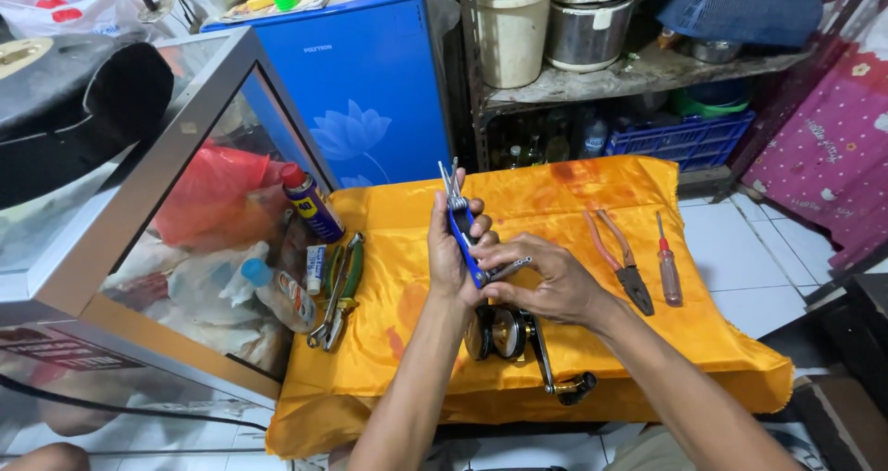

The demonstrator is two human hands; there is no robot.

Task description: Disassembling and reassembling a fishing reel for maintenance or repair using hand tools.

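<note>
My left hand (448, 249) holds a blue folding hex-key set (460, 226) upright, its metal keys fanned out at the top. My right hand (546, 281) pinches one metal key (509, 268) that sticks out sideways from the set's lower end. Both hands hover over an orange cloth (555, 193) that covers a low table. Just below my hands a fishing reel (518, 341) with a black crank handle lies on the cloth, partly hidden by my wrists.
On the cloth, orange-handled pliers (622, 263) and a red-handled screwdriver (668, 272) lie to the right. Green-handled pliers and an adjustable wrench (338, 291), a small tube and a spray can (311, 203) rest to the left. A glass cabinet (176, 203) stands left, a blue fridge (370, 92) behind.
</note>
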